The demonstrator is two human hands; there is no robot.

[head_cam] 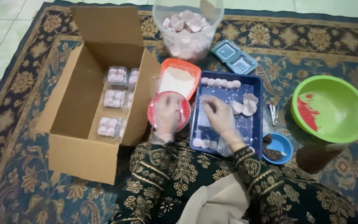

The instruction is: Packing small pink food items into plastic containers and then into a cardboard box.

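The left hand (167,113) reaches forward, palm down, fingers loosely curled and blurred. The right hand (217,114) lies just beside it, palm down, fingers bent and spread a little. Both wear thin clear gloves; patterned dark sleeves cover both forearms to the wrists.

Dark blue patterned rug (320,37), pale tiled floor (1,25) at edges

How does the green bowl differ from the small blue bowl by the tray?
The green bowl is far larger than the small blue bowl. The green bowl shows only a red smear inside; the blue bowl holds dark brown pieces. The green sits farther right, apart from the blue tray, the blue beside it. Both are round and sit on the carpet.
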